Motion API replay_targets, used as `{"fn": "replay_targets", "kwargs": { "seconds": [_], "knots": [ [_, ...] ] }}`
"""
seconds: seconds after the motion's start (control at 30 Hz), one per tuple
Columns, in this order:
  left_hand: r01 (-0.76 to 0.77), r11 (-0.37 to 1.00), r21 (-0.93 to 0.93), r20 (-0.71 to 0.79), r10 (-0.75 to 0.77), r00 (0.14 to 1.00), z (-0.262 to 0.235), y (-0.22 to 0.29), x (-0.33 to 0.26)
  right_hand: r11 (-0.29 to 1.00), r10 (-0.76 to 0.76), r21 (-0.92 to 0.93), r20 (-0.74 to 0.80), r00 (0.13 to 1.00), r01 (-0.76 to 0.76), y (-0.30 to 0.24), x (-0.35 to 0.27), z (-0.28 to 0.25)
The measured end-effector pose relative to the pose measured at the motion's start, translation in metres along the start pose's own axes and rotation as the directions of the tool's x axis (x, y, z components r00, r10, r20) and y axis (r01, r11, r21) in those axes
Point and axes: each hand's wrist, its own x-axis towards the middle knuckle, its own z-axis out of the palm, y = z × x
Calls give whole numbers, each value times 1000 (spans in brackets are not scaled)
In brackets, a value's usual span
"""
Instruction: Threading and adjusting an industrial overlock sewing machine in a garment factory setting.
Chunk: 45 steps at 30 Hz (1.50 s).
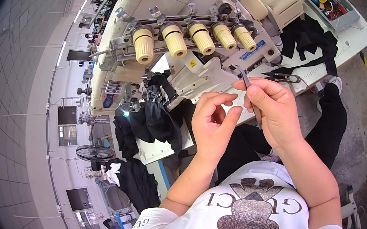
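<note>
My right hand [273, 110] is closed around a pair of dark metal tweezers [258, 114], whose curved tip points up and away past my fingers. Just left of it, my left hand [212, 127] is raised with bent fingers. Its thumb and forefinger are apart, and I see nothing between them. Both hands are in front of a cream sewing machine [208, 78] with a row of several ribbed cream tension knobs [200, 39]. Black fabric [156, 122] hangs around the machine's lit needle area, left of my hands.
Black-handled scissors [283, 77] rest on the white table [353, 40] beyond my right hand. More black cloth [309, 41] lies farther back, near a grey tray [344, 20] of tools. A black fan [94, 153] and another dark cloth pile [137, 186] are at the left.
</note>
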Motion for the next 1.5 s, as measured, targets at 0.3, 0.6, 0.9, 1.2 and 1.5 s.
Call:
{"fn": "replay_targets", "kwargs": {
  "seconds": [0.3, 0.6, 0.9, 1.2, 1.5],
  "knots": [
    [58, 966, -252, -35, -69, 997, 3, 0, 8, 999, -27, 45, 24, 999, 26, 1, -4, -7],
    [51, 970, -237, -40, -62, 997, 0, 10, 15, -122, -635, -785, 532, 560, 607, -17, -16, -29],
    [-44, 999, -19, -61, 43, 997, 5, 17, 21, -488, -509, -627, 770, 386, 607, -43, -10, -27],
    [-51, 998, 37, -35, 53, 998, 5, 19, 27, -544, -498, -587, 801, 332, 599, -52, 1, -25],
    [110, 989, -97, 32, -107, 994, 12, 10, 38, -530, -626, -735, 675, 390, 423, -30, 31, -24]
  ]
}}
